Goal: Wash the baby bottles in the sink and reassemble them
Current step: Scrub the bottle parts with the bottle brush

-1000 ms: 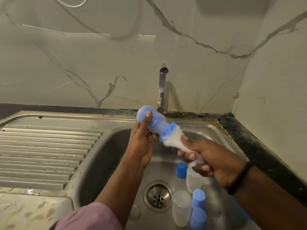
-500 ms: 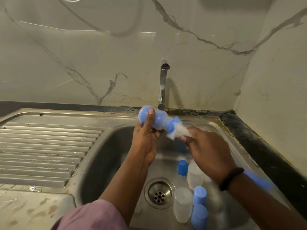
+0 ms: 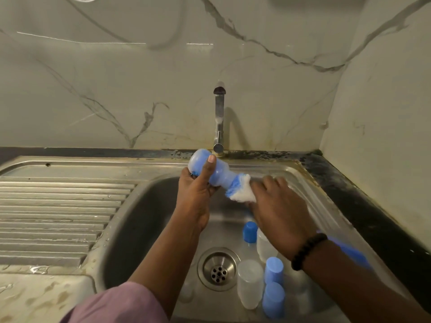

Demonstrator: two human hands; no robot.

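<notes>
My left hand grips a translucent baby bottle tinted blue, held sideways over the steel sink, mouth pointing right. A bottle brush with white and blue bristles is pushed into the mouth. My right hand holds the brush just behind the bristles; its blue handle runs back along my forearm. On the sink floor stand several blue caps and clear bottle parts.
The tap rises behind the bottle, with no water running. A ribbed drainboard lies left of the basin. The drain sits in the basin's middle. Marble walls close in behind and on the right.
The brush has gone deeper into the bottle, so fewer bristles show, and my right hand has moved up toward the bottle's mouth. My left hand keeps the same grip.
</notes>
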